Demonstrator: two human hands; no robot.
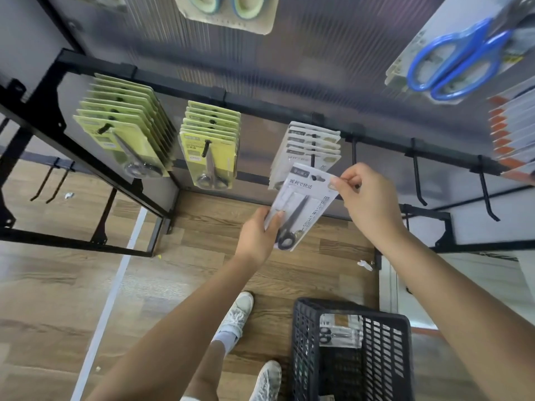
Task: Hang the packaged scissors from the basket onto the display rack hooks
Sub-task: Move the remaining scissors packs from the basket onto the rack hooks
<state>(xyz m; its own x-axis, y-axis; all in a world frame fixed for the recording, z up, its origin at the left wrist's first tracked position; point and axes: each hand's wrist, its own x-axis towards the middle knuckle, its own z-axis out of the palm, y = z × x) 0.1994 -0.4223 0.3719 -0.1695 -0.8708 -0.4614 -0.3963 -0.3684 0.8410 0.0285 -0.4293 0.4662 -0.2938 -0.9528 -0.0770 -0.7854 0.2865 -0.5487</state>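
Two hands hold one white pack of scissors (301, 206) up in front of the display rack, seen from the head camera looking down. The left hand (257, 235) grips the pack's lower left edge, thumb lying across its front beside the black scissor handles. The right hand (367, 198) pinches the pack's upper right corner between thumb and fingertips. The pack is tilted, its top leaning toward the rack, and its hanging hole sits just below the tip of a black hook (312, 153) that already carries a row of matching white packs (311, 143). I cannot tell whether the hole touches the hook.

To the left on the same black rail (260, 104) hang two rows of yellow-green scissor packs (127, 134), the second row (211, 146) between the first and the white ones. To the right, three bare hooks (418, 180) stick out from the rail, well apart from the held pack. A pack of blue-handled scissors (454, 59) hangs higher at the upper right.

Down on the wood floor (58, 299) stands a black basket (307, 357), near the person's right side, with at least one more scissor pack (337, 334) lying inside. Pale sneakers (238, 312) show beside it.
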